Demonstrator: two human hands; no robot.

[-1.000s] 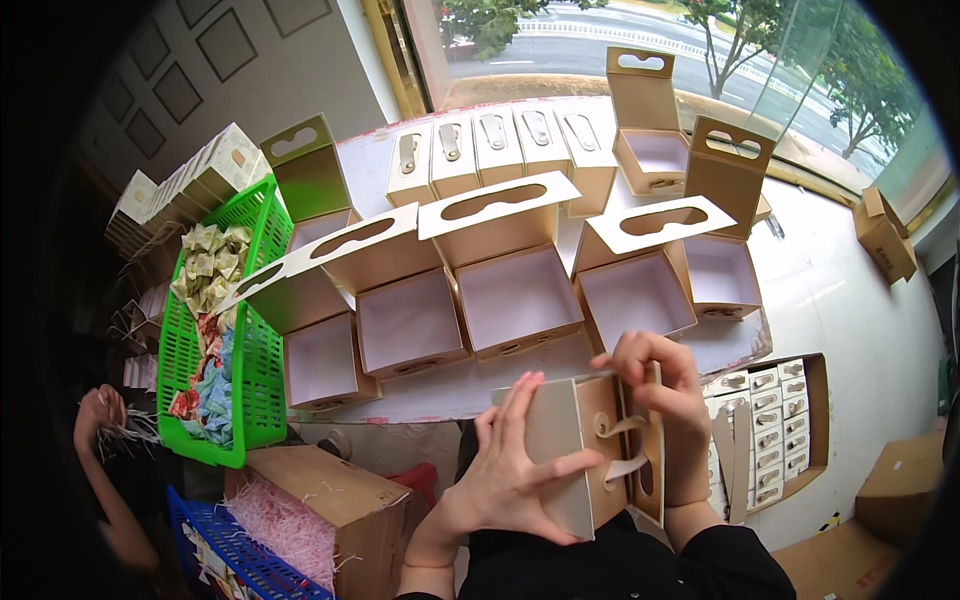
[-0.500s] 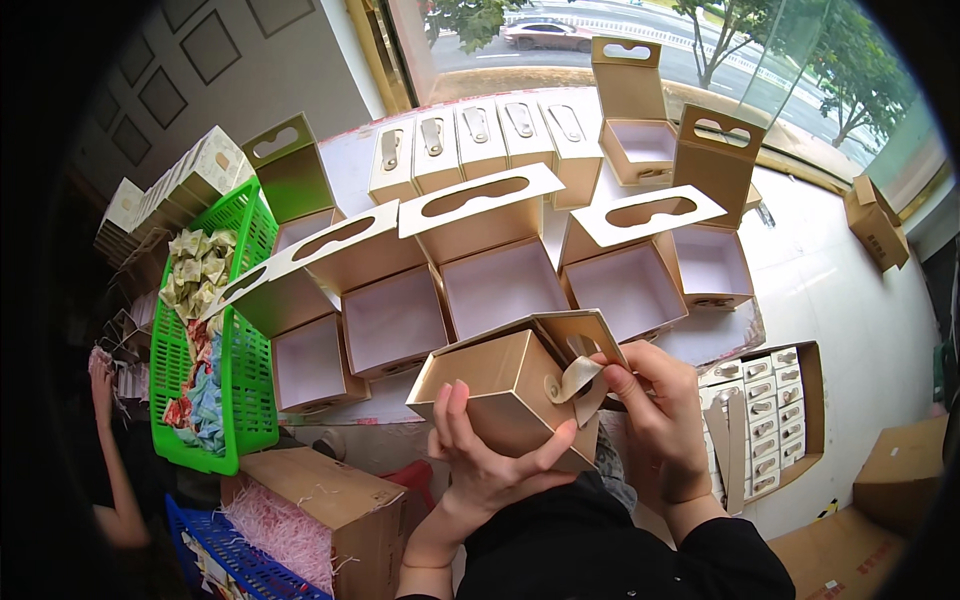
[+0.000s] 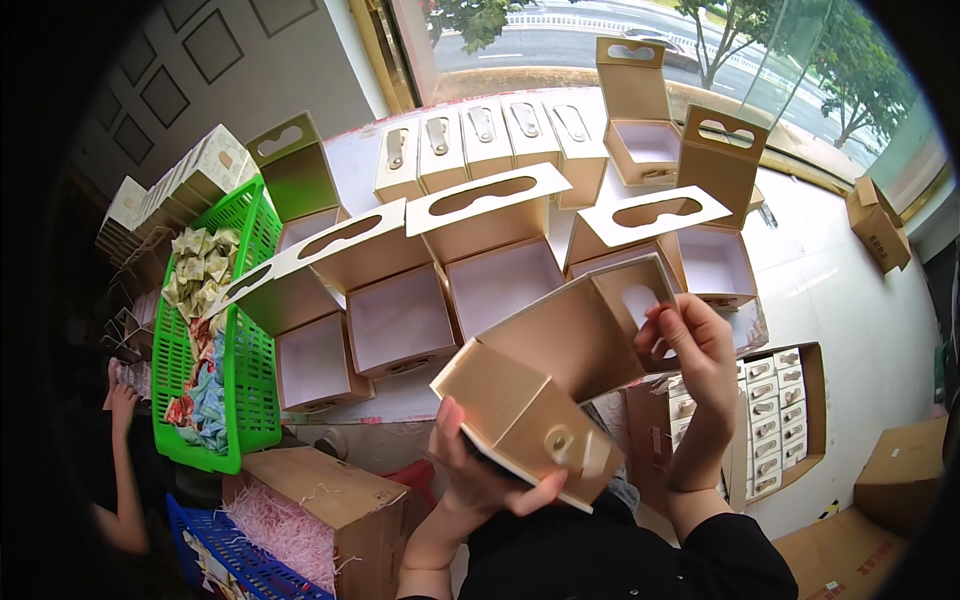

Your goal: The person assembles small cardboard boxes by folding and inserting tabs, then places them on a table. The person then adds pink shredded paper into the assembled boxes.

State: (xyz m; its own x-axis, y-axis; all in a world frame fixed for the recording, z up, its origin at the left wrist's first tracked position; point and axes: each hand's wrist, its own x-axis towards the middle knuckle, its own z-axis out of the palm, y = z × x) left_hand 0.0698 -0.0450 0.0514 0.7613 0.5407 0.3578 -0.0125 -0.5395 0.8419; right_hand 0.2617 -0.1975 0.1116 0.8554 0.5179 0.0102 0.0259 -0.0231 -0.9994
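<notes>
A gold-brown cardboard gift box (image 3: pixel 505 385) is tilted above my lap, its hinged lid (image 3: pixel 570 335) swung up and away from the body. My left hand (image 3: pixel 475 470) grips the body from the near left, fingers wrapped around its edges. With bent fingers, my right hand (image 3: pixel 690 345) holds the lid's outer flap beside its cut-out handle hole. On the front panel facing me, a round metal snap (image 3: pixel 560 437) shows, and a pale strap lies close to it. The inside of the box body is hidden from this view.
Several open gift boxes (image 3: pixel 505 285) with pale lilac insides cover the table, with closed ones (image 3: pixel 485 130) behind. A green basket (image 3: pixel 235 400) of wrapped packets stands left, above a carton of pink shredded paper (image 3: pixel 285 530). Another person's hand (image 3: pixel 122 395) is far left; a carton of closed boxes (image 3: pixel 815 420) sits right.
My right hand has let go of the strap and moved up to the flap. The lid has swung open away from the body, and the box has turned slightly in my left hand.
</notes>
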